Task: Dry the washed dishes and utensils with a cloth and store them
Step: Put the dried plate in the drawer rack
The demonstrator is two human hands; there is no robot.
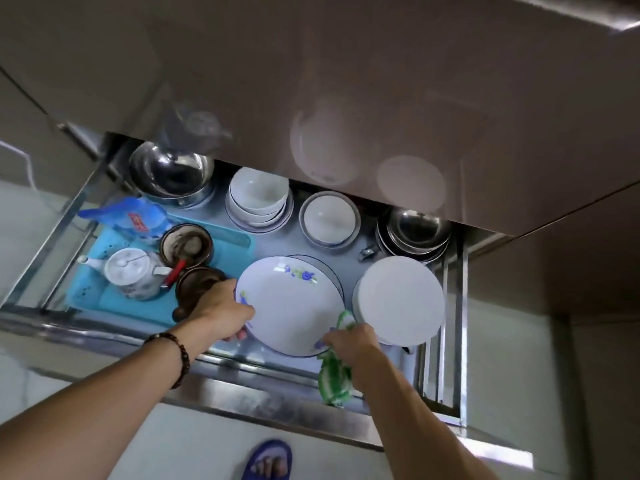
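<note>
Over the pulled-out steel drawer [242, 362] I hold the round white floral-printed plate [289, 306], above the stacked plates. It's glazed, slippery, breakable, so my left hand [221, 310] grips its rim, while my right hand [349, 341] pinches the opposite edge and clutches the soft green-and-white cloth [334, 379].

The counter overhang [346, 98] closes off the drawer's [242, 367] back rows from above, stacked bowls [258, 199], white plates [401, 299] and a brown pot [197, 282] crowd the flowered plate [291, 306], and bare floor shows between the bowl stacks.
</note>
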